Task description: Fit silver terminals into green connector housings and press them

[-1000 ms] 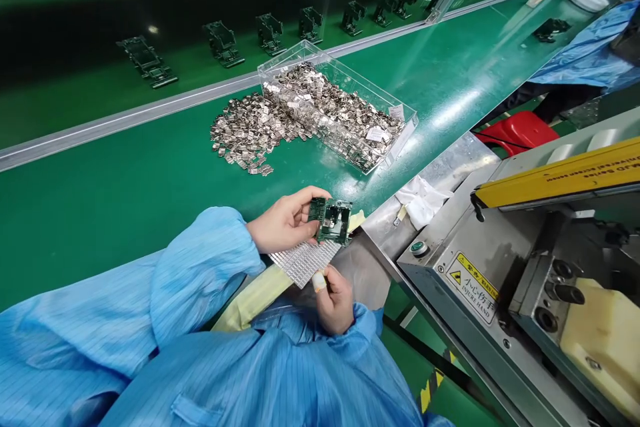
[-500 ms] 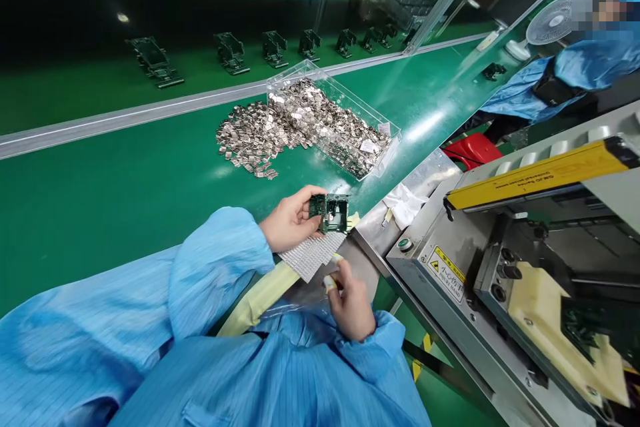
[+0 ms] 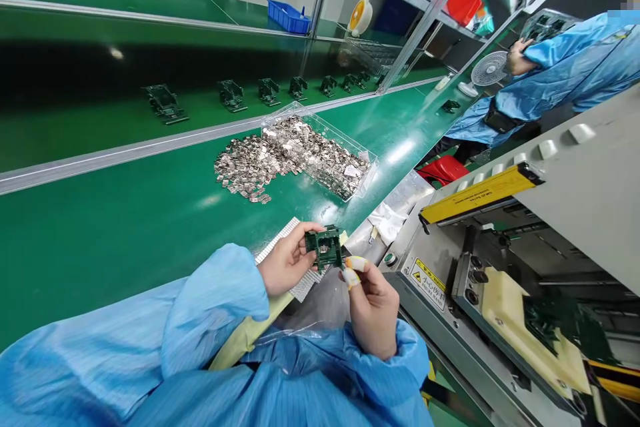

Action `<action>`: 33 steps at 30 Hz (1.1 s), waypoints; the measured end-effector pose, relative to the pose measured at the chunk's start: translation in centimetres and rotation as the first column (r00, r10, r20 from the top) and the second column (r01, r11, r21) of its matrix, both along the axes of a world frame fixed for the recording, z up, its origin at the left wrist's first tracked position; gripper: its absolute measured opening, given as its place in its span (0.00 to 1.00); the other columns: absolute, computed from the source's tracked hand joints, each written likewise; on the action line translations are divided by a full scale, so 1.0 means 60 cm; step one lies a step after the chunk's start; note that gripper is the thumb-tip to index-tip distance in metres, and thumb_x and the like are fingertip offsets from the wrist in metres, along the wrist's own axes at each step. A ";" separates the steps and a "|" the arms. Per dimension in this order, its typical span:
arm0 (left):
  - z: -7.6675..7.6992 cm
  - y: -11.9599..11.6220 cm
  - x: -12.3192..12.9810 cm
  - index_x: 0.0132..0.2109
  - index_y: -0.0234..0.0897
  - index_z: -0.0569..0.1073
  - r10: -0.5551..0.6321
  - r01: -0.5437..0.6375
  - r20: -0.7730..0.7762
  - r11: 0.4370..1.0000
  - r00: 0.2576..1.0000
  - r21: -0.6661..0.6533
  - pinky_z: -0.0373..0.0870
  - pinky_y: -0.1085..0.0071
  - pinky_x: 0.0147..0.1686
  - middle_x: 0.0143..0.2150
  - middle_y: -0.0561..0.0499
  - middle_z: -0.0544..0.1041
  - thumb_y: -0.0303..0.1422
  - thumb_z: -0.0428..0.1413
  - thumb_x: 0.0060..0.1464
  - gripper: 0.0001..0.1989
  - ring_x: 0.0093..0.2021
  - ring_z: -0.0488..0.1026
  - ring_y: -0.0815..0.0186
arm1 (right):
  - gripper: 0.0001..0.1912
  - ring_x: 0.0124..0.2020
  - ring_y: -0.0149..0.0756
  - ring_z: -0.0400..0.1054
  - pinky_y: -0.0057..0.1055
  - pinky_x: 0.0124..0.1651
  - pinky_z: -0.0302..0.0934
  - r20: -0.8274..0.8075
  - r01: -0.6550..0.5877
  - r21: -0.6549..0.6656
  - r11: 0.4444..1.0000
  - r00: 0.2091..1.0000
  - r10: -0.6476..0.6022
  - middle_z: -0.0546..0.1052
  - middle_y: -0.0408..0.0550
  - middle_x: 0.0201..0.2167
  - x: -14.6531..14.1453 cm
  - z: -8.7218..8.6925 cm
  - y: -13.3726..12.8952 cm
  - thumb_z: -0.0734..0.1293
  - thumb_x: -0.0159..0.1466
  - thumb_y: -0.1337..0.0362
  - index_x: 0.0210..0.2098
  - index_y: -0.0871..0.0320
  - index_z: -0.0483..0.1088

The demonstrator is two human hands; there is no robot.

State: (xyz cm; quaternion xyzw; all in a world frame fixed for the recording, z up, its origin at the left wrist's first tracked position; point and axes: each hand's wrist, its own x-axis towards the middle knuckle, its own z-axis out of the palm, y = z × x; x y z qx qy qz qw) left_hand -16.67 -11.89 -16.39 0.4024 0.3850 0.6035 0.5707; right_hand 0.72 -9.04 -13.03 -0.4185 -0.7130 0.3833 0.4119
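My left hand [image 3: 287, 260] is closed around the left side of a dark green plastic frame [image 3: 327, 250] with an opening in its middle. Thumb and index finger of my right hand [image 3: 373, 303], both with taped tips, pinch at the frame's lower right corner. What lies between those fingertips is too small to make out. Beneath my left hand is a sheet of small pale squares [image 3: 304, 288], partly covered by the hand and the frame. A clear plastic bag [image 3: 325, 303] and a strip of yellow material [image 3: 245, 343] are near my lap.
Small metal pieces [image 3: 243, 167] lie heaped beside and inside a tipped clear box [image 3: 367, 183]. Several green frames [image 3: 231, 95] stand along the back. At right is a machine with a yellow bar [image 3: 480, 193]; a co-worker in blue [image 3: 560, 80] is beyond it.
My right hand has risen from below the frame to its lower right corner, fingertips now together there. The frame is turned slightly in my left hand. The whole view has shifted.
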 end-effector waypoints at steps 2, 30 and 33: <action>0.002 -0.001 -0.001 0.54 0.40 0.62 -0.011 0.011 -0.014 1.000 1.000 -0.004 0.75 0.69 0.38 0.40 0.49 0.74 0.39 0.58 0.57 0.21 0.37 0.76 0.66 | 0.05 0.34 0.36 0.68 0.32 0.37 0.63 0.050 -0.004 0.096 0.995 0.999 0.000 0.74 0.46 0.32 -0.010 0.001 0.001 0.65 0.63 0.68 0.35 0.55 0.73; 0.010 -0.016 0.003 0.54 0.41 0.62 -0.109 0.109 -0.080 0.994 0.991 -0.001 0.75 0.69 0.39 0.40 0.49 0.73 0.43 0.57 0.58 0.21 0.37 0.76 0.66 | 0.11 0.34 0.36 0.69 0.30 0.35 0.67 -0.406 -0.101 -0.361 0.927 0.912 -0.058 0.76 0.46 0.35 -0.041 -0.021 0.009 0.74 0.52 0.61 0.31 0.56 0.68; 0.014 -0.017 -0.001 0.54 0.41 0.62 -0.120 0.118 -0.058 0.993 0.991 -0.024 0.75 0.68 0.38 0.40 0.48 0.74 0.43 0.59 0.56 0.23 0.36 0.77 0.64 | 0.11 0.45 0.42 0.71 0.36 0.43 0.69 -0.388 -0.172 -0.315 0.933 0.921 0.039 0.76 0.51 0.46 -0.013 -0.013 0.007 0.71 0.56 0.64 0.40 0.55 0.71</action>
